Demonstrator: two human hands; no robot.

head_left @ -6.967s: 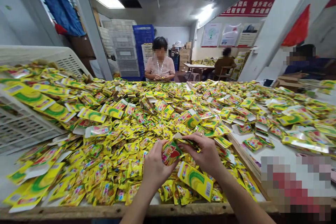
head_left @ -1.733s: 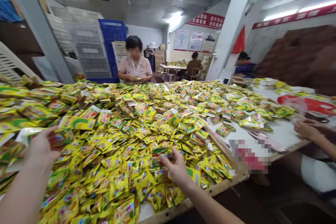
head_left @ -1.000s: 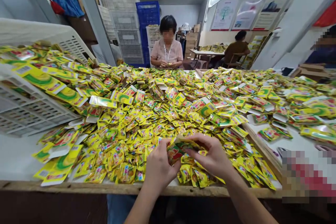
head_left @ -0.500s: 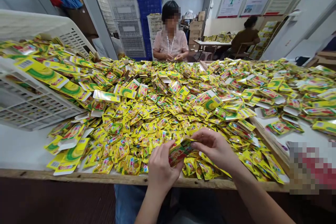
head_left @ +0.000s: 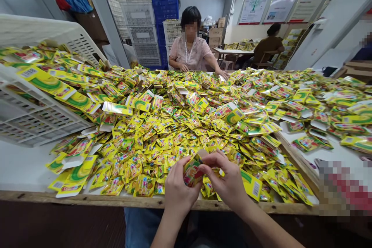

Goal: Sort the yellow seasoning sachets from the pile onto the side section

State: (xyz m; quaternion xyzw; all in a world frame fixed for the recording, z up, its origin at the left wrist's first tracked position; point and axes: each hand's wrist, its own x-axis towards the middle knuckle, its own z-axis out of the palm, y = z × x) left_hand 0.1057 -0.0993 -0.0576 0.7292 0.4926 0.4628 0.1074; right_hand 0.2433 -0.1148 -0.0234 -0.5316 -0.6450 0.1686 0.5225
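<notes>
While my left hand (head_left: 181, 188) grips a small, glossy red-and-yellow foil sachet (head_left: 192, 174), my right hand (head_left: 225, 176) pinches its upper edge, so both hands are close together and clamped on the same packet just above the near edge of the wooden table frame (head_left: 157, 200). A flat yellow sachet with a green arc and a barcode (head_left: 251, 185) lies just beside my right hand. So far, the pictures show a deep, loose mound of crinkled, pillow-shaped yellow foil sachets (head_left: 162, 135) spread across the white tabletop (head_left: 23, 166), with none set apart near my hands. A tilted white plastic crate (head_left: 35, 116) leans into the mound on my left. Across the table, a person in a pink blouse (head_left: 190, 52) reaches toward the mound.
</notes>
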